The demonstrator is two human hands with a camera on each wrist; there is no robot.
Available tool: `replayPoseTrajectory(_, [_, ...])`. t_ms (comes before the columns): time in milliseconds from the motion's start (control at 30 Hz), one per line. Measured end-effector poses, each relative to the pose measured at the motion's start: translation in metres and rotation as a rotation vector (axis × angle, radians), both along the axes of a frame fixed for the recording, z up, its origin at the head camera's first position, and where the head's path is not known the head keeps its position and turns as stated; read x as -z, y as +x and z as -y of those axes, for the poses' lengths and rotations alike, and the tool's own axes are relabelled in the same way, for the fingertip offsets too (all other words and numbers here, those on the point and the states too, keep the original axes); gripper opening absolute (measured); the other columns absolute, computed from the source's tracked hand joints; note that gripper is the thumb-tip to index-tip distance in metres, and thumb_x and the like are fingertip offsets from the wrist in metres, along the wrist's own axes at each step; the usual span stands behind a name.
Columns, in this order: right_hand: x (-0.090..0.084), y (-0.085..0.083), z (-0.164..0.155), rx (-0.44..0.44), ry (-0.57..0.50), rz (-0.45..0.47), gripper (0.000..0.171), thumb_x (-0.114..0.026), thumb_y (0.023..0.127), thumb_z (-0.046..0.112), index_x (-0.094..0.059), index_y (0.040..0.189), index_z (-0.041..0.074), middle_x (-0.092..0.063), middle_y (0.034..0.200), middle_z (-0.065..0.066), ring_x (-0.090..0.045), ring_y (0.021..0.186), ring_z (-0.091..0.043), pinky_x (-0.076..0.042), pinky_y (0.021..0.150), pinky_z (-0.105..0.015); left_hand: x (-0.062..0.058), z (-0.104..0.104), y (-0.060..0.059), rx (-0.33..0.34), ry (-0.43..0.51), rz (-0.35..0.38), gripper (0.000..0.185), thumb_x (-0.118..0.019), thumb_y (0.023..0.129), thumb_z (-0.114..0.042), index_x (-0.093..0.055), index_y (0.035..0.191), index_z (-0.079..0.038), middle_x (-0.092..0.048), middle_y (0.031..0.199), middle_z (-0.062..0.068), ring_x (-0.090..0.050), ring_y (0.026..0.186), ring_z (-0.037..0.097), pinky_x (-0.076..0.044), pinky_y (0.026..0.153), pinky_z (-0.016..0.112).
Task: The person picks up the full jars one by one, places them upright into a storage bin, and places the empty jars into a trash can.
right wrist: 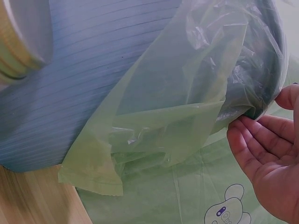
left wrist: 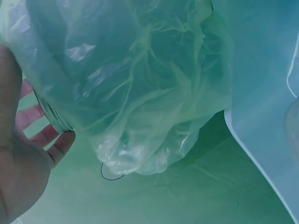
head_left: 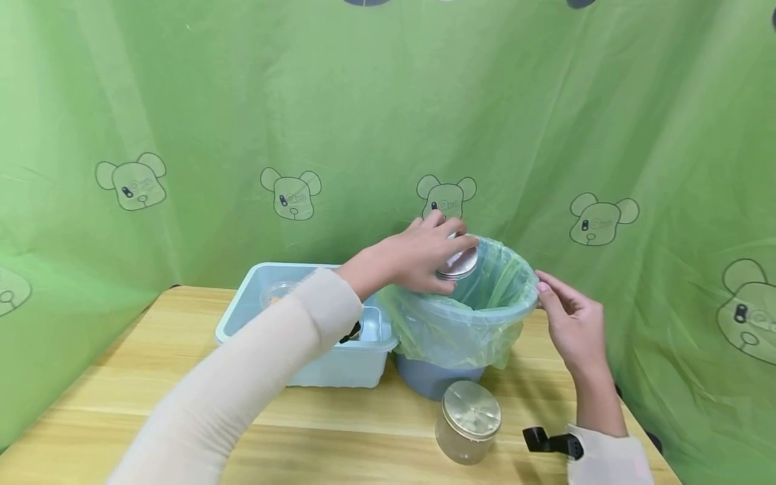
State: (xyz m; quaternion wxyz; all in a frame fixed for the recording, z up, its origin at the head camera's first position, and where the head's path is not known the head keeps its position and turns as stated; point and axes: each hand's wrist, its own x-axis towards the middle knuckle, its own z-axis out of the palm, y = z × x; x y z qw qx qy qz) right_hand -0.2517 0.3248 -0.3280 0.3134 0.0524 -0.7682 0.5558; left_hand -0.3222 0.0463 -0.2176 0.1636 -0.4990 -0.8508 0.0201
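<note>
A blue trash bin [head_left: 433, 378] stands on the table, lined with a translucent green bag [head_left: 461, 340] folded over its rim. My left hand [head_left: 418, 256] reaches over the bin's left side and grips a round silver metal lid [head_left: 463, 264] by its edge, above the bin's mouth. In the left wrist view the ridged rim of the lid [left wrist: 51, 114] shows between fingers and bag; anything beneath it is hidden. On the bin's right side, my right hand [head_left: 572, 322] pinches the bag-covered rim, thumb on one side and fingers on the other, as the right wrist view [right wrist: 271, 149] shows.
A clear jar with a metal lid [head_left: 471, 411] stands in front of the bin. Left of the bin sits a light blue tub [head_left: 339, 369], partly behind my left sleeve, with a clear round container [head_left: 275, 291] inside. A green printed curtain [head_left: 364, 121] hangs behind the wooden table [head_left: 339, 431].
</note>
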Motion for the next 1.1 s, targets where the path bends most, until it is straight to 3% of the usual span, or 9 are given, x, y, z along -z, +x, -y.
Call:
replayPoseTrajectory(233, [0.000, -0.001, 0.000, 0.008, 0.020, 0.003, 0.042, -0.065, 0.102, 0.024, -0.064, 0.136, 0.000, -0.073, 0.102, 0.019, -0.070, 0.084, -0.002, -0.050, 0.083, -0.011, 0.002, -0.007, -0.002, -0.009, -0.043, -0.008, 0.066, -0.065, 0.092, -0.040, -0.045, 0.152, -0.021, -0.045, 0.144, 0.005, -0.037, 0.115, 0.027, -0.040, 0.087, 0.037])
replayPoseTrajectory(533, [-0.001, 0.001, 0.000, 0.017, 0.036, 0.022, 0.043, -0.064, 0.102, 0.027, -0.064, 0.137, 0.002, -0.073, 0.102, 0.021, -0.070, 0.085, -0.002, -0.049, 0.083, -0.011, 0.005, -0.014, -0.002, -0.036, -0.107, 0.025, 0.071, -0.063, 0.097, -0.047, -0.036, 0.159, -0.023, -0.037, 0.156, 0.006, -0.036, 0.128, 0.028, -0.039, 0.097, 0.040])
replayPoseTrajectory(1100, [0.000, 0.001, -0.001, 0.029, 0.046, 0.037, 0.043, -0.064, 0.102, 0.027, -0.063, 0.138, 0.003, -0.072, 0.102, 0.022, -0.069, 0.087, -0.001, -0.048, 0.084, -0.011, 0.006, -0.004, 0.005, -0.016, -0.063, 0.022, 0.064, -0.055, 0.103, -0.047, -0.036, 0.159, -0.022, -0.039, 0.156, 0.005, -0.036, 0.131, 0.026, -0.037, 0.103, 0.042])
